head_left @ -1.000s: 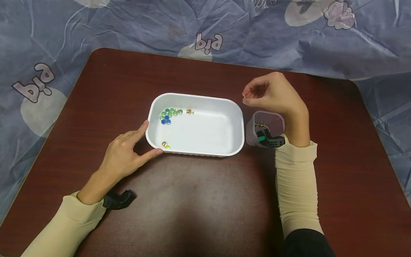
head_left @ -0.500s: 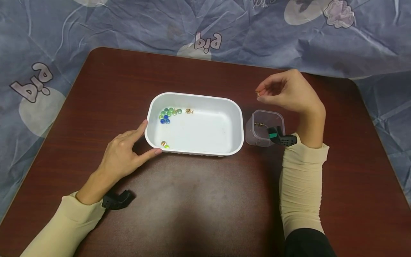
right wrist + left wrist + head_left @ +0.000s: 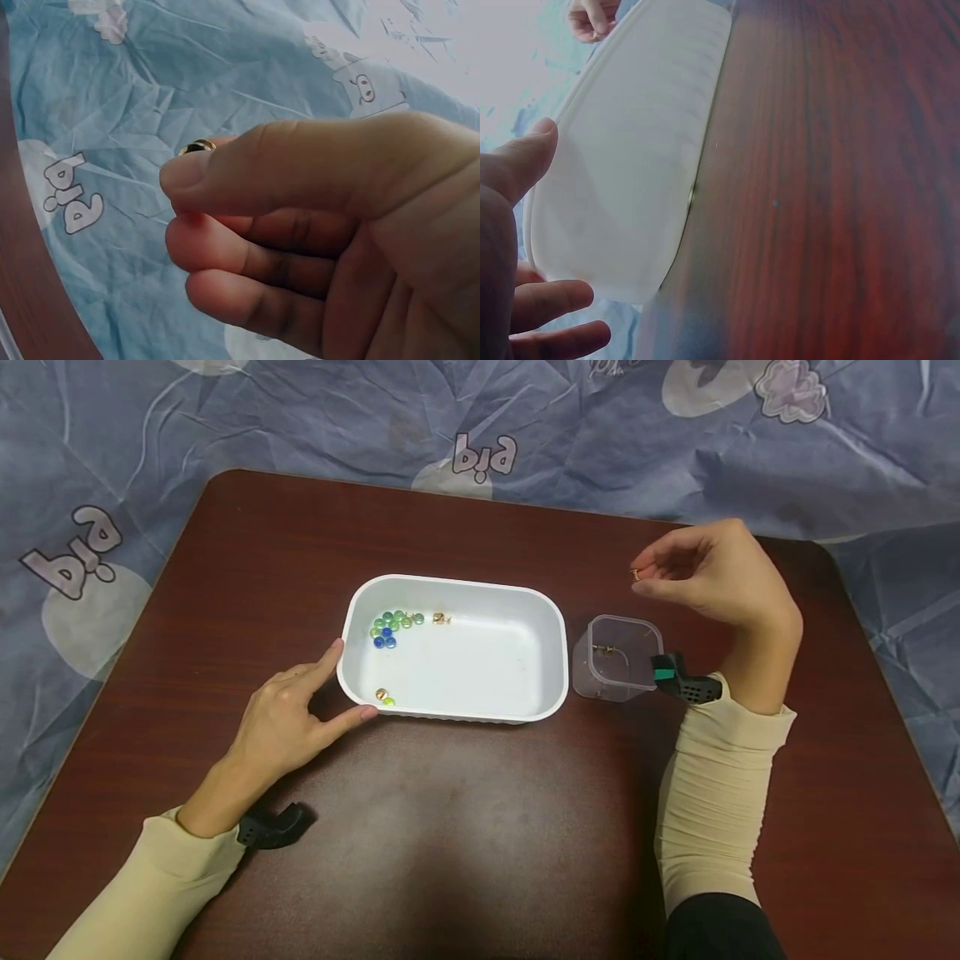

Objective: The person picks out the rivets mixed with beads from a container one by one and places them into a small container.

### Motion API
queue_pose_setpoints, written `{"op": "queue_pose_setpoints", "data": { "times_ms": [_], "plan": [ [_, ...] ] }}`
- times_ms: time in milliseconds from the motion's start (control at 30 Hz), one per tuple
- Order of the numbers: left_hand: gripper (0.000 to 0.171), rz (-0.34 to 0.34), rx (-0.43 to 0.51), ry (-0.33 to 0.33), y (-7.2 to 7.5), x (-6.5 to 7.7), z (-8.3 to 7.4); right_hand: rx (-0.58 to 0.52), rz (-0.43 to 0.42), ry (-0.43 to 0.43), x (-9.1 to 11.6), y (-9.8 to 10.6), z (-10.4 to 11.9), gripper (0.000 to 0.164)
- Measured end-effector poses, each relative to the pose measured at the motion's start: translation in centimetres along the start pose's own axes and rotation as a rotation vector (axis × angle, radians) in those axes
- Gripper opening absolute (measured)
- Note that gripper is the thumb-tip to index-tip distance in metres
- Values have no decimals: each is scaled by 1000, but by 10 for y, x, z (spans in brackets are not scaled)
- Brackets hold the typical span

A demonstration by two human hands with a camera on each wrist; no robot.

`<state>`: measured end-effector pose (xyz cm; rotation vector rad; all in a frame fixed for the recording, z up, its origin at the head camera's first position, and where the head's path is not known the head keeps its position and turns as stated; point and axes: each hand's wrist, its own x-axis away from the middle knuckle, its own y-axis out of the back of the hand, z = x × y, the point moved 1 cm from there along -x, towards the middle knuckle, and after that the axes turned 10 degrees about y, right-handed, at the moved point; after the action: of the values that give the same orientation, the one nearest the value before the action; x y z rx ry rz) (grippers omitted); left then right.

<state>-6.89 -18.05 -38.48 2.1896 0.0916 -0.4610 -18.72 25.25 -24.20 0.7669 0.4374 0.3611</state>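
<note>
My right hand [image 3: 720,577] is raised above and behind the small clear plastic box [image 3: 625,683]. Between thumb and forefinger it pinches a tiny gold spool-shaped piece [image 3: 636,575]; in the right wrist view, a curved gold edge [image 3: 198,145] shows above the thumb. My left hand [image 3: 288,714] rests against the left end of the white tray [image 3: 480,714], fingers extended, forefinger and thumb at its rim. Inside the tray, green and blue glass beads [image 3: 387,632] cluster at the far left, with gold pieces [image 3: 440,619] beside them. Some gold pieces [image 3: 603,650] lie in the clear box.
A gold bead [image 3: 381,694] and a yellow-green bead [image 3: 388,702] lie in the tray's near left corner. The clear box stands just right of the tray on the brown table [image 3: 465,827]. Blue printed cloth [image 3: 300,418] hangs behind the table.
My right hand has moved right, away from the tray and past the clear box, still pinching the gold piece. The left hand and tray stay in place.
</note>
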Motion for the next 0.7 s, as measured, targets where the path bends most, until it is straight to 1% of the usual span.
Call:
{"op": "queue_pose_setpoints", "data": {
  "times_ms": [133, 200, 433, 600, 700],
  "plan": [
    [100, 2, 0, 5, 0, 0, -1, 19, -31, 14, 4, 4, 4, 11],
    [100, -2, 1, 5, 0, 0, -1, 19, -46, 5, 7, 6, 5, 12],
    [100, -18, 3, -12, 0, -1, -2, 4, -115, -70, 20, 19, 11, 12],
    [100, -16, 1, -6, 0, -1, -2, 11, -112, -87, 25, 24, 13, 12],
    [100, -15, 1, -1, 0, -1, -2, -8, -118, -88, 27, 25, 14, 13]
  ]
}}
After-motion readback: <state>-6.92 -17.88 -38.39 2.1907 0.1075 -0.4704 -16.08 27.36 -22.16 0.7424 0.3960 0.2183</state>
